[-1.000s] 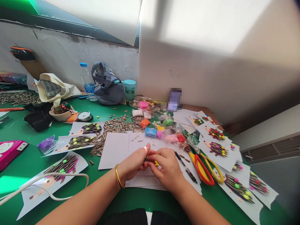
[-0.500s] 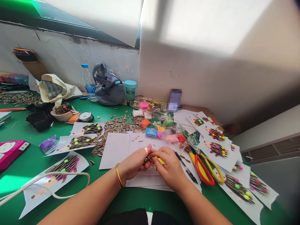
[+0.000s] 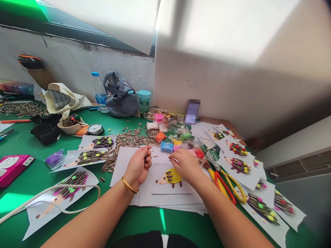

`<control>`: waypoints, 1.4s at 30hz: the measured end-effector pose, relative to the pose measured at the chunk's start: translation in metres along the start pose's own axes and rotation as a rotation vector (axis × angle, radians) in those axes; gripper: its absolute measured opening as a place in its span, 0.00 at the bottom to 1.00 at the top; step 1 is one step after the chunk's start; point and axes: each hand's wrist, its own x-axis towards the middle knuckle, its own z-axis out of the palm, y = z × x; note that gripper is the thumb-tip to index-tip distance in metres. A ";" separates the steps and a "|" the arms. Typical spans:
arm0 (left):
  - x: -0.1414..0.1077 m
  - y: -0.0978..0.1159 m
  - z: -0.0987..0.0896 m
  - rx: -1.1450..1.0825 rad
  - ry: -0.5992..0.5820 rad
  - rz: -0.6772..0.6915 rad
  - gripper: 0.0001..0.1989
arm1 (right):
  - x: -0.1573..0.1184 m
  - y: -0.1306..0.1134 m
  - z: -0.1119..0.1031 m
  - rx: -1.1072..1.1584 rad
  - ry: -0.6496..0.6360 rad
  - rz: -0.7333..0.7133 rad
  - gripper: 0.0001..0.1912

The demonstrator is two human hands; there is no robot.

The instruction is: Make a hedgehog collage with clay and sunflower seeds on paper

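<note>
My left hand (image 3: 139,166) is curled closed around dark striped sunflower seeds (image 3: 146,157), partly hidden by the fingers. To its right hovers my right hand (image 3: 187,164), fingers bent together over the edge of a card; whatever is between the tips is too small or hidden to make out. The white card (image 3: 160,189) bears a hedgehog figure with a yellow clay body (image 3: 176,176), a peach face (image 3: 162,179) and brown feet. Several seeds stick in the yellow near the head. The body's right end is partly covered by my right hand.
Loose sunflower seeds (image 3: 134,138) are heaped behind the paper stack (image 3: 124,162). Wrapped clay packs, such as a blue one (image 3: 167,147), lie behind my hands. Scissors (image 3: 224,187) lie at right. Finished hedgehog cards (image 3: 261,208) flank both sides; a white cable (image 3: 74,191) crosses the left.
My hands, close together before, have moved apart. The left has shifted left and up with the seeds, uncovering the yellow hedgehog card between them.
</note>
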 end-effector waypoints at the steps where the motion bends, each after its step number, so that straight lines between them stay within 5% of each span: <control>1: 0.002 0.001 -0.001 -0.009 0.012 0.010 0.06 | 0.007 -0.004 0.003 -0.046 -0.056 -0.029 0.10; 12: 0.005 -0.004 -0.002 0.062 0.015 0.047 0.09 | 0.064 -0.035 0.028 -0.227 -0.230 -0.120 0.10; 34: 0.006 -0.008 -0.003 0.319 -0.023 0.132 0.15 | 0.064 -0.032 0.027 -0.269 -0.330 -0.166 0.08; 42: 0.006 -0.010 -0.004 0.384 -0.006 0.148 0.14 | 0.056 -0.025 0.018 -0.201 -0.236 -0.138 0.06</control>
